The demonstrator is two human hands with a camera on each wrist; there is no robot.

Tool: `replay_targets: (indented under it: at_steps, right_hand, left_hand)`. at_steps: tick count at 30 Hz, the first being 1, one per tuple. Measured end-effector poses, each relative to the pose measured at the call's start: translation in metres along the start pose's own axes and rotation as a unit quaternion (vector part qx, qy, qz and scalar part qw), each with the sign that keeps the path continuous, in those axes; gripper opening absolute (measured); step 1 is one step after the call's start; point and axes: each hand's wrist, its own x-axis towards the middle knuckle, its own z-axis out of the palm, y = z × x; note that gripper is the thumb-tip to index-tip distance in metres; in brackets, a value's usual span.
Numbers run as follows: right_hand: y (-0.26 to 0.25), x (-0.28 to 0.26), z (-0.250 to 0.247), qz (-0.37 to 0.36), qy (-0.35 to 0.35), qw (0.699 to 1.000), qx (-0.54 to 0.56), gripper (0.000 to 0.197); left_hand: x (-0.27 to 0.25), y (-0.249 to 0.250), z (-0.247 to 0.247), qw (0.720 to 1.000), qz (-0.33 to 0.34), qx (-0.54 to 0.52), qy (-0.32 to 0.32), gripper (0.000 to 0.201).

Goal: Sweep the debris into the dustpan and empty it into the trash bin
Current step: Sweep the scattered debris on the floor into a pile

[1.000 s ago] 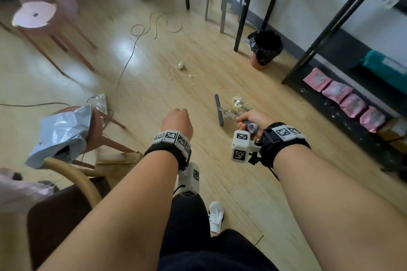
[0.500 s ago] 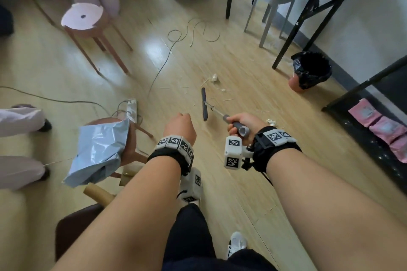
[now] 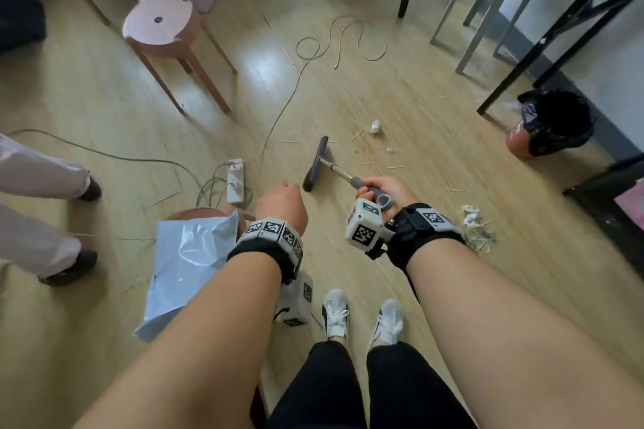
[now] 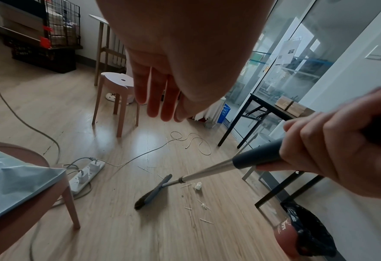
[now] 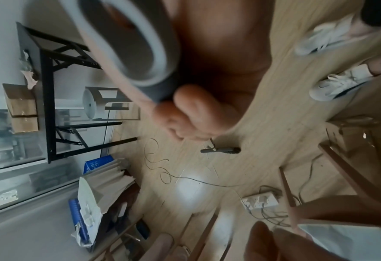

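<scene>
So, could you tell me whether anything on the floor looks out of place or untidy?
Yes. Thin sticks and a white crumpled scrap lie scattered beside the broom, with another pile of debris behind the right hand. A power strip and loose cables trail across the floor.

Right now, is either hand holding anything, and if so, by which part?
The right hand grips the broom by the dark grip at the top end of its handle. The left hand holds nothing; its fingers hang loose.
</scene>
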Motion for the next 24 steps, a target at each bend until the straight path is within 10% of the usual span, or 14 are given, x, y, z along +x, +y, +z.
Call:
replay_targets:
  at_steps: [11, 24]
  right_hand:
    - [-0.087, 0.003, -0.018, -0.052, 0.139, 0.975, -0.167, 0.023]
    - [-0.131, -0.016, 0.013, -0.053, 0.021, 0.995, -0.080, 0.005]
  left_hand:
    - [0.041, 0.047, -0.025, 0.999, -0.007, -0.040, 0.007, 0.038]
    - [0.064, 0.063, -0.049, 0.995, -0.044, -0.073, 0.044, 0.039]
